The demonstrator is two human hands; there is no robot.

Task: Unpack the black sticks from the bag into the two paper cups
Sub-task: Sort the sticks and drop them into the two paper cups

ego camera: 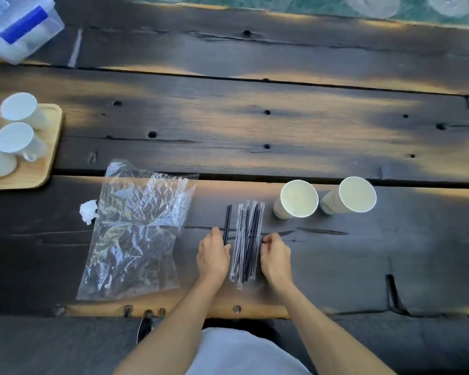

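Observation:
A pile of black sticks in clear wrappers (246, 242) lies on the dark wooden table, between my two hands. Two bare black sticks (227, 221) lie just left of the pile. My left hand (214, 255) rests flat on the table and touches their near ends. My right hand (274, 257) sits at the pile's right edge with the fingers curled and pinched at a wrapper. The clear plastic bag (136, 231) lies flat and crumpled to the left. Two white paper cups (298, 198) (356, 194) stand to the right of the sticks, and nothing shows inside them.
A crumpled white scrap (88, 211) lies by the bag's left edge. At far left a wooden tray (45, 169) carries white mugs (21, 108). A clear plastic box with a blue label (19, 25) sits at the back left. The table's near edge runs just below my wrists.

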